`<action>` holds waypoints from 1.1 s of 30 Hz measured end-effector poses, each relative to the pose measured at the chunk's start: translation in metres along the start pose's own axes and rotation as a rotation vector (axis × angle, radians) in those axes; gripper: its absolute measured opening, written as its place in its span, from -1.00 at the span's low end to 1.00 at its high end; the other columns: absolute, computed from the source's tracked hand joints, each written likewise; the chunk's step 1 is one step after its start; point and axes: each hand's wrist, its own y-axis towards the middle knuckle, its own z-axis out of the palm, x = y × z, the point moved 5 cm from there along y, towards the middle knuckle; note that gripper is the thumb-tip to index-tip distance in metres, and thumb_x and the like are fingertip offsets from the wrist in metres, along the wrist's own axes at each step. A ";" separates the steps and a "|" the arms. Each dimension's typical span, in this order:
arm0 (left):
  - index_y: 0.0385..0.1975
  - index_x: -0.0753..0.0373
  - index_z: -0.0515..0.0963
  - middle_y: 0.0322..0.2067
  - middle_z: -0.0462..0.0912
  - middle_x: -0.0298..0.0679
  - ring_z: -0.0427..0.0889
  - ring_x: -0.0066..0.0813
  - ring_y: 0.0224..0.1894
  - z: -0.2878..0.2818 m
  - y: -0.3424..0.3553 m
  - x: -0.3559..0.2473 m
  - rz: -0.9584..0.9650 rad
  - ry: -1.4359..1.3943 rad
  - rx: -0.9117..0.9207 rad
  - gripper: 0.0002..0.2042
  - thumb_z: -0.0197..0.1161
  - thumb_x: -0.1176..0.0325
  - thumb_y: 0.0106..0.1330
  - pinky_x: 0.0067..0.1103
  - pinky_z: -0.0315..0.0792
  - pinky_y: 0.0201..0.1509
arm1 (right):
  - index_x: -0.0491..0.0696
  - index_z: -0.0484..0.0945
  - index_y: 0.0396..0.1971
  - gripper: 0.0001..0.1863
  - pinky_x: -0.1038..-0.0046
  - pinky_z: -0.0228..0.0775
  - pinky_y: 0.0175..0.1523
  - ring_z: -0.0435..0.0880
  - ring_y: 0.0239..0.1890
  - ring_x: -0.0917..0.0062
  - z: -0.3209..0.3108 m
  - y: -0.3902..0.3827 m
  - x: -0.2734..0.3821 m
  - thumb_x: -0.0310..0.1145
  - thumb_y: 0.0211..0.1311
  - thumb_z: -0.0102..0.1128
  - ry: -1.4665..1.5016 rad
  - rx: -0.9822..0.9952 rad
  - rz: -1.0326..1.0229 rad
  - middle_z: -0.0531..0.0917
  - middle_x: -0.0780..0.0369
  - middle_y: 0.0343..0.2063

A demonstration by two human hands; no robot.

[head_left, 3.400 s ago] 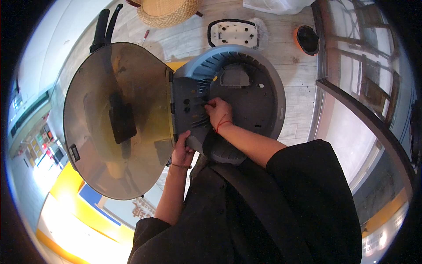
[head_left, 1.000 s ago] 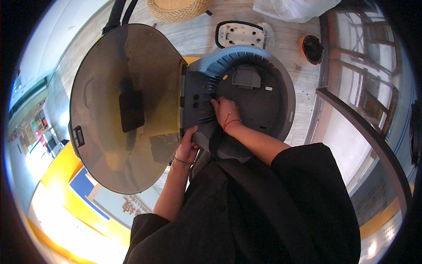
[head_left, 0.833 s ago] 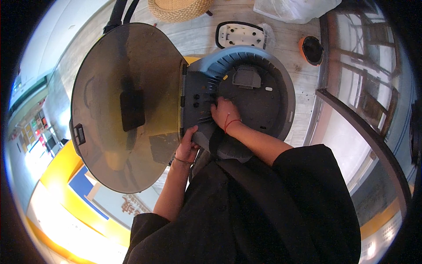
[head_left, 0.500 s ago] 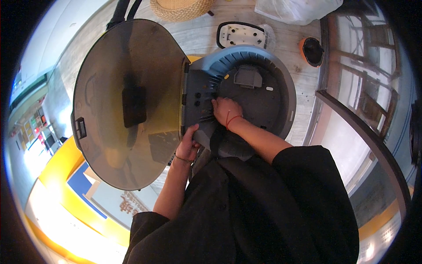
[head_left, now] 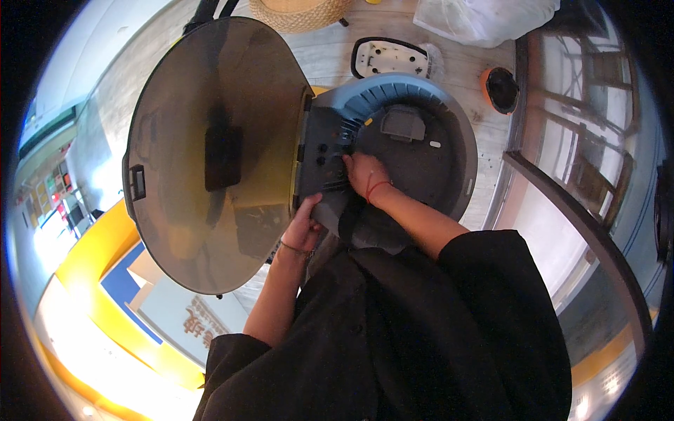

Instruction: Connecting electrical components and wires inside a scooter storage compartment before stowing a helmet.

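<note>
In front of me stands a round grey plastic housing (head_left: 460, 161) with a deep dark well and ribs along its far inner wall. Its large tinted see-through lid (head_left: 260, 98) is swung open to the left on a hinge edge. My left hand (head_left: 303, 226) grips the near-left rim beside the hinge, thumb on top; its other fingers are partly hidden underneath. Inside the well, my right hand (head_left: 366, 174) is closed with curled fingers against the inner wall on the hinge side. Whatever those fingers hold is hidden beneath the hand.
Beyond the housing lie a white tray-like part with a black rim (head_left: 390, 57) and an orange-and-black bowl-shaped thing (head_left: 500, 90). A woven round seat (head_left: 298, 15) and a white plastic bag (head_left: 484, 19) are farther back. A dark rail (head_left: 569, 203) borders glass at right.
The lid and housing sit slightly farther right in view, and the lid slightly higher. Both hands keep nearly the same places on the housing.
</note>
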 end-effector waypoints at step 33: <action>-0.46 0.10 0.44 -0.59 0.44 -0.50 0.27 -0.71 -0.64 -0.003 0.005 0.005 -0.024 0.047 0.111 -0.82 0.14 0.16 0.05 -0.74 0.13 -0.55 | -0.19 0.44 -0.41 -0.65 0.29 0.30 -0.19 0.51 -0.29 0.17 0.008 0.012 -0.019 -0.16 0.08 -0.05 -0.027 0.010 -0.062 0.54 0.01 -0.43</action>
